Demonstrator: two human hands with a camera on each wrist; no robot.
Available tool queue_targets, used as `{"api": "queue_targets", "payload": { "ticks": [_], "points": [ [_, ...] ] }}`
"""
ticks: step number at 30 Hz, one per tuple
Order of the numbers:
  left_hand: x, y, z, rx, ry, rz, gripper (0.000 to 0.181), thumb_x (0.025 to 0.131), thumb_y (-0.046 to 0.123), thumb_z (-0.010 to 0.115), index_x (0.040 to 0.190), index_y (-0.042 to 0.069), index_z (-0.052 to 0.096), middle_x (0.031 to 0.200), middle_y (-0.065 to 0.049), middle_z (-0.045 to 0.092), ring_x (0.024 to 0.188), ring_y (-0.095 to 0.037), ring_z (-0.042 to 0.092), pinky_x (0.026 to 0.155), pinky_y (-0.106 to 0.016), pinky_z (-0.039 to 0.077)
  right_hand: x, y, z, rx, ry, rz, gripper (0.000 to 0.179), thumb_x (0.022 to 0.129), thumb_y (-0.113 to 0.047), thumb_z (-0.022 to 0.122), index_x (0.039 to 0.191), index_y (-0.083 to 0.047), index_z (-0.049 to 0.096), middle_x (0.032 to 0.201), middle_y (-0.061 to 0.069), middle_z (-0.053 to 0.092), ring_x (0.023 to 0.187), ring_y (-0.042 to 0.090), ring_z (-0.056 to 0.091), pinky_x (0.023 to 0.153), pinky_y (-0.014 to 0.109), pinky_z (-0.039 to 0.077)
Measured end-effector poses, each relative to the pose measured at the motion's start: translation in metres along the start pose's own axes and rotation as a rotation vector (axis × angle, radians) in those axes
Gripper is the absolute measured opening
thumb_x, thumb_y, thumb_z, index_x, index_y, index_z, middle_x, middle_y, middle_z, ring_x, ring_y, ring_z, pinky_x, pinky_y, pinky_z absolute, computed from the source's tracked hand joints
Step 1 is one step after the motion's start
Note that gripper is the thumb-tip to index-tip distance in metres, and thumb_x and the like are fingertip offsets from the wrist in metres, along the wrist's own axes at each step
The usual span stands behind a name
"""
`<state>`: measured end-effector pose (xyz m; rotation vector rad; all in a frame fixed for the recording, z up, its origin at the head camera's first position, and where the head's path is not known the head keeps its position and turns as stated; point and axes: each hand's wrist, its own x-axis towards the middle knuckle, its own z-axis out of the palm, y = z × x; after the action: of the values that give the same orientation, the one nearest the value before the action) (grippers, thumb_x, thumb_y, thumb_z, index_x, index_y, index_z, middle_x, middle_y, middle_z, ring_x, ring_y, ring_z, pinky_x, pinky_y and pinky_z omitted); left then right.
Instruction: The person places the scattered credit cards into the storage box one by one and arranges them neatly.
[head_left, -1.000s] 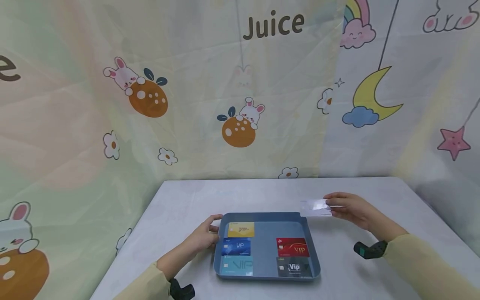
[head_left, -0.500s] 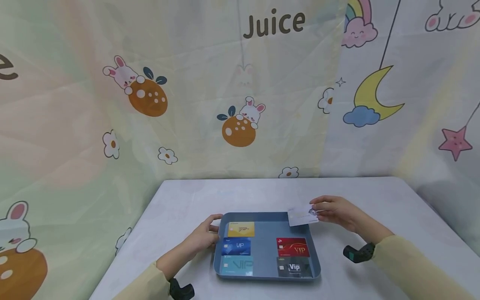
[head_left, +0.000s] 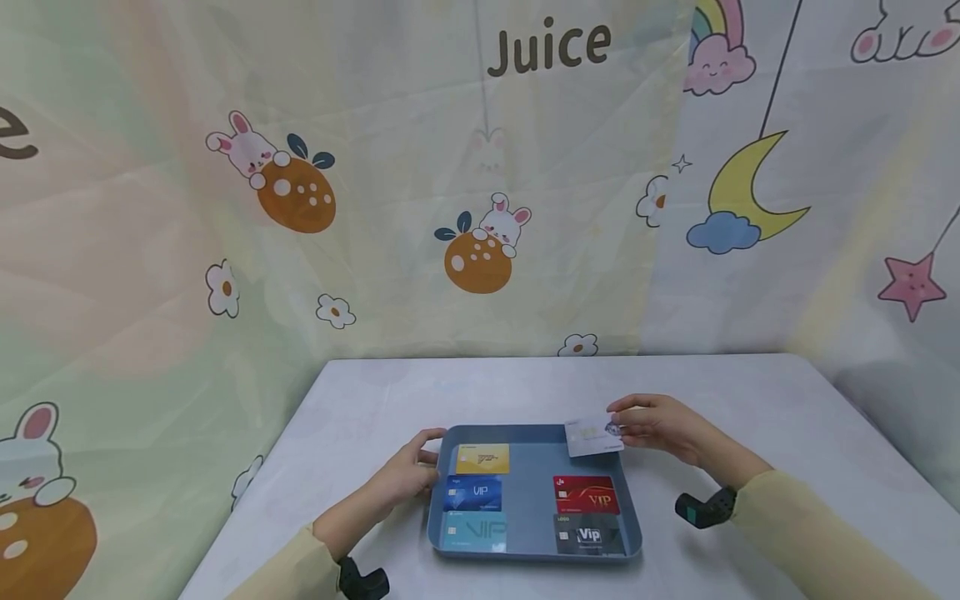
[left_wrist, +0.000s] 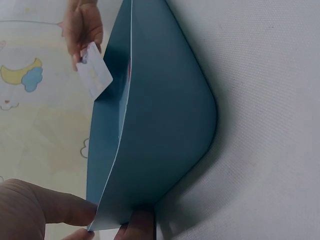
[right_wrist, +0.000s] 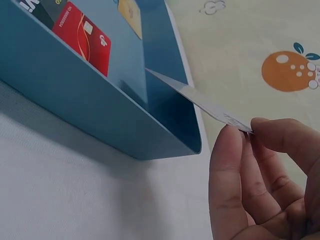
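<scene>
My right hand pinches a white card by its right edge. The card is tilted above the far right corner of a blue tray; in the right wrist view thumb and fingertips hold its end. My left hand grips the tray at its far left corner, with fingers on both sides of the wall in the left wrist view. In the tray lie a yellow card, a blue card and a light blue card on the left. A red card and a black card lie on the right.
The tray stands on a white table. A patterned cloth backdrop rises behind the table and along its sides. A black wrist device sits on the right wrist, and another black device on the left.
My right hand has moved left and slightly nearer, bringing the white card from beyond the tray's far right corner to above it. The left hand and the tray have stayed in place.
</scene>
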<state>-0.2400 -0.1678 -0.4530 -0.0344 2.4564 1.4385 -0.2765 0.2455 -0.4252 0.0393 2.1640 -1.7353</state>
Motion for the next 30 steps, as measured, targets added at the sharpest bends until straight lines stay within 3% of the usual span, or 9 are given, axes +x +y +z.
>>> {"api": "queue_targets", "payload": {
  "ticks": [13,20,30],
  "points": [
    [-0.001,0.000,-0.001,0.000,-0.003,0.001,0.072,0.086,-0.002,0.061,0.154,0.014,0.042,0.132,-0.023,0.059,0.104,-0.028,0.064,0.079,-0.038,0.059,0.003,0.000,0.008,-0.033,0.001,-0.010,0.041,0.097,-0.012,0.069,0.131,0.008,0.060,0.122,0.022,0.068,0.094,0.023,0.071,0.084,0.034,0.063],
    [-0.001,0.000,0.000,0.002,-0.003,0.001,0.072,0.086,-0.002,0.061,0.154,0.014,0.043,0.133,-0.024,0.059,0.103,-0.028,0.064,0.078,-0.036,0.058,0.003,0.001,0.018,-0.270,0.077,-0.100,0.031,0.096,-0.014,0.070,0.120,0.006,0.066,0.113,0.019,0.070,0.091,0.022,0.069,0.082,0.038,0.064],
    [0.000,0.000,-0.001,0.000,-0.003,-0.001,0.071,0.087,-0.001,0.061,0.154,0.014,0.043,0.132,-0.023,0.060,0.104,-0.028,0.064,0.079,-0.039,0.059,0.003,-0.003,0.034,-0.493,0.200,-0.190,0.015,0.093,-0.012,0.073,0.104,-0.001,0.071,0.095,0.010,0.071,0.081,0.018,0.067,0.074,0.036,0.064]
  ]
}}
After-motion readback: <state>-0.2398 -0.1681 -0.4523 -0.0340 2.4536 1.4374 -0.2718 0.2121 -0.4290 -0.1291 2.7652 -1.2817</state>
